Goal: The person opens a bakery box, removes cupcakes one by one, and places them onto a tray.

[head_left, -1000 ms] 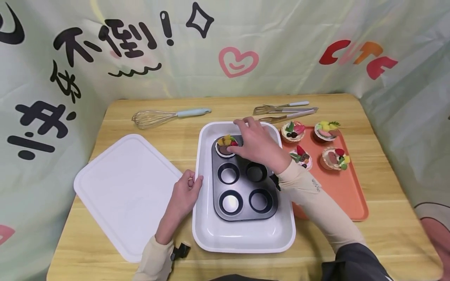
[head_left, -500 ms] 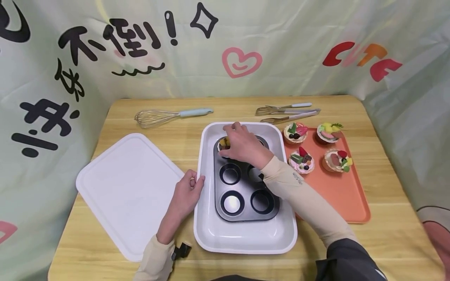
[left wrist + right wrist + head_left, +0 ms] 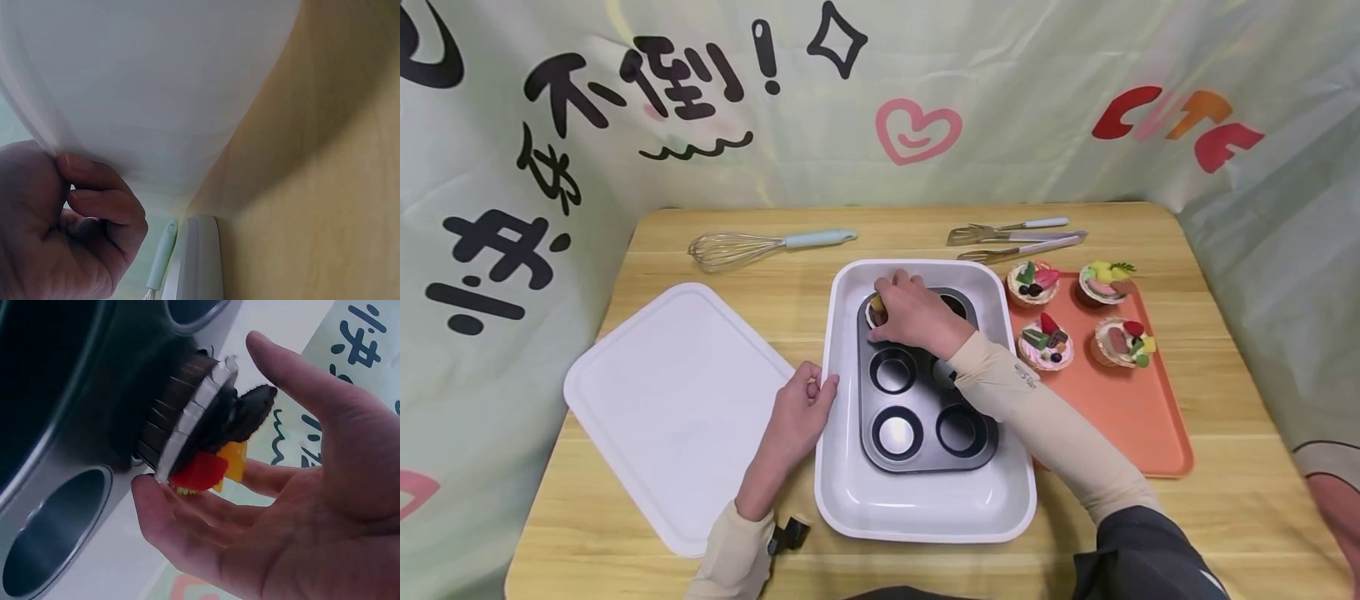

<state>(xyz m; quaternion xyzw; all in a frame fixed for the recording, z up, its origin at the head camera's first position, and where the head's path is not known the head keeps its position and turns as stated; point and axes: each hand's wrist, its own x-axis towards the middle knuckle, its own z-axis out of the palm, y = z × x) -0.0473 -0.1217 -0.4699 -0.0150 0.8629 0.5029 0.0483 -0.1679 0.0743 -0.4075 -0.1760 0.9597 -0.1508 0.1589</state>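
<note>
A grey muffin tin [image 3: 925,408] lies inside a deep white tray [image 3: 917,521]. At its far left cup sits a fruit-topped cupcake [image 3: 203,434], tilted, with a dark ridged wrapper and pale rim. My right hand [image 3: 921,315] arches over this cupcake [image 3: 876,312] and largely covers it in the head view. One fingertip is right at the rim, while the thumb stands apart from it in the right wrist view. My left hand [image 3: 800,408] pinches the tray's left rim; its curled fingers [image 3: 106,206] lie against the outer wall [image 3: 150,81].
Left of the tray lies a flat white lid [image 3: 677,408]. A whisk [image 3: 767,246] and several thin-handled utensils [image 3: 1015,242] lie along the back. Several cupcakes [image 3: 1045,342] stand on an orange tray [image 3: 1123,425] at right, under my right forearm's reach. A patterned curtain [image 3: 1030,167] backs the table.
My right hand has moved left and lower over the cupcake at the far left cup, its fingers now around it. The left hand has kept its grip on the white tray.
</note>
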